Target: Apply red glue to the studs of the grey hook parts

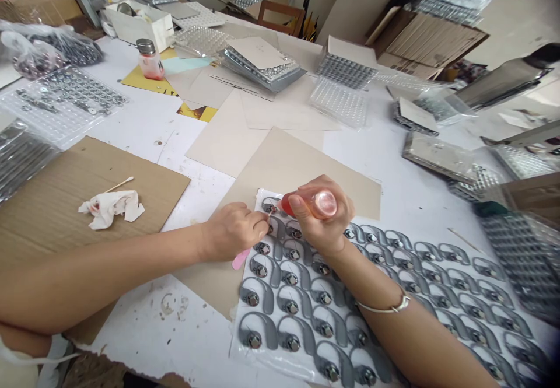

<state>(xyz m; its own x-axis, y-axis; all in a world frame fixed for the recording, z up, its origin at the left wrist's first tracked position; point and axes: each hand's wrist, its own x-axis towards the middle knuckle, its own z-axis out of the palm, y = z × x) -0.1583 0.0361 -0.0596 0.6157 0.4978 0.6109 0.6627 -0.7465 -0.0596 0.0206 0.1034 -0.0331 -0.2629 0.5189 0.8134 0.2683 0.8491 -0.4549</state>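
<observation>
My left hand (236, 230) is closed on what look like pink tweezers (240, 258). Their flat end sticks out below the palm, and the fingers hide most of the rest. My right hand (326, 224) grips a small squeeze bottle (324, 203) of red liquid, tilted with its nozzle toward the left fingertips. Both hands meet over the top left corner of a tray of grey ear-hook earphone shells (291, 303), each with a small round metallic speaker in it. At the nozzle is one corner shell (269, 204), partly covered by the fingers.
Left of the tray lies brown cardboard (144, 184) with a crumpled stained tissue (116, 207) and a cotton swab (120, 184). A metal-capped jar (150, 59) stands farther back. Stacked blister trays (347, 64) and card sheets (280, 160) cover the far table.
</observation>
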